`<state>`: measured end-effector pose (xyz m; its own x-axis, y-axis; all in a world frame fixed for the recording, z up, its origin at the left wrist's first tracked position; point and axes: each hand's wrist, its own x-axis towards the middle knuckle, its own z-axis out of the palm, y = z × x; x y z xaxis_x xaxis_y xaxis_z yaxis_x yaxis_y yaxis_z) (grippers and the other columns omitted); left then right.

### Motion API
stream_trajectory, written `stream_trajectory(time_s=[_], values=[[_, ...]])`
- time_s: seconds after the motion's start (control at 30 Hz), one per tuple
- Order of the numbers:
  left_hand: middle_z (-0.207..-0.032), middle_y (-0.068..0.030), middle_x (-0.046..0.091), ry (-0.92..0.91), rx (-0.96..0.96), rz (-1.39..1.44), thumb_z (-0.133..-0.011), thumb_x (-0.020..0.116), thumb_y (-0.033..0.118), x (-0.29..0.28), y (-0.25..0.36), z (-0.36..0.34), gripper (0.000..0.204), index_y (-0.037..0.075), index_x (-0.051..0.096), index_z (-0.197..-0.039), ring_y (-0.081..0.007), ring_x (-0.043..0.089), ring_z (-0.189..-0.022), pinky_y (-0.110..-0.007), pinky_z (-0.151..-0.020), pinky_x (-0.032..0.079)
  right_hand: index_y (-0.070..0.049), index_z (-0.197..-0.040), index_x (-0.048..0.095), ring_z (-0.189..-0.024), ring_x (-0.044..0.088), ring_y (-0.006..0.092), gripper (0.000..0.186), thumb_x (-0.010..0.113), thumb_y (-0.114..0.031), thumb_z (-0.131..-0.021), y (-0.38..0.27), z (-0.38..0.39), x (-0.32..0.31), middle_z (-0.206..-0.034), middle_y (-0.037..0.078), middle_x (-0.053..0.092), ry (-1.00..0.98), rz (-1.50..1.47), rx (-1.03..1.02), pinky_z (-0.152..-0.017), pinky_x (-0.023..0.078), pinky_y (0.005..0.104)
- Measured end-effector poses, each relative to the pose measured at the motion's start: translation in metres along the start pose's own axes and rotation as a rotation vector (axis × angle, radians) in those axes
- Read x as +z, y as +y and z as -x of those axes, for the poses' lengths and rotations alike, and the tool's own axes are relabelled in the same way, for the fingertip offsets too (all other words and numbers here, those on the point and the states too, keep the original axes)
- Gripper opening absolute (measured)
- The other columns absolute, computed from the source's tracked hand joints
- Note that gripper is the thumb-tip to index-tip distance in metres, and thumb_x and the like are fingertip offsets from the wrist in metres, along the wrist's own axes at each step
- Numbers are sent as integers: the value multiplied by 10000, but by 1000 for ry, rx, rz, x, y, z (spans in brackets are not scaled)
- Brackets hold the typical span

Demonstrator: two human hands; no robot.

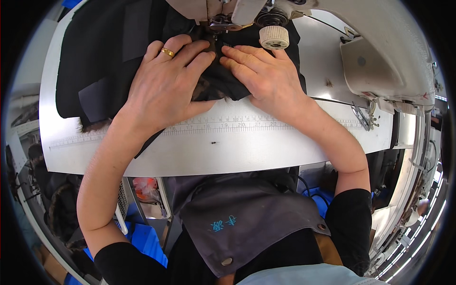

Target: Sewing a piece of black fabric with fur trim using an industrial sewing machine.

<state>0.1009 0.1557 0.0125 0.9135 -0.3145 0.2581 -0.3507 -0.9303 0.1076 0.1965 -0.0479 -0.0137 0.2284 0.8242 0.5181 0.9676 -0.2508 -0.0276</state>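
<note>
Black fabric with brown fur at its edges point(99, 61) lies spread over the white table of a sewing machine point(228, 12). My left hand point(166, 80) rests on the cloth left of the needle area, fingertips pressing down close to it and thumb stretched out to the right. My right hand point(266, 76) lies on the cloth just right of the needle area, fingers extended and pointing up-left. A strip of brown fur shows between the hands. The needle tip itself is hard to make out against the dark cloth.
A printed ruler scale point(228, 127) runs along the table's near side. Small metal snips point(362, 116) lie at the right by the machine's body. A white knob point(274, 38) hangs above my right hand. Below the table are a grey apron point(251, 209) and blue plastic point(147, 242).
</note>
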Motion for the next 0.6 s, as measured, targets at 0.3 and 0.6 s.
stream_trajectory(time_s=[0.3, 0.6], values=[[-1239, -42, 609, 74, 28, -32, -596, 836, 342, 4, -3, -2, 641, 71, 652, -1147, -243, 496, -1192, -390, -986, 378, -56, -994, 711, -1033, 639, 196, 244, 631, -103, -769, -2, 0, 1, -1111, 78, 699, 5, 23, 26, -909, 437, 392], [-1211, -39, 622, 102, 64, -7, -578, 835, 308, 4, -10, -5, 610, 67, 667, -1112, -239, 506, -1176, -393, -1001, 376, -51, -976, 710, -982, 631, 189, 236, 638, -107, -758, 0, -3, 2, -1069, 59, 706, 25, 34, 17, -848, 444, 366]])
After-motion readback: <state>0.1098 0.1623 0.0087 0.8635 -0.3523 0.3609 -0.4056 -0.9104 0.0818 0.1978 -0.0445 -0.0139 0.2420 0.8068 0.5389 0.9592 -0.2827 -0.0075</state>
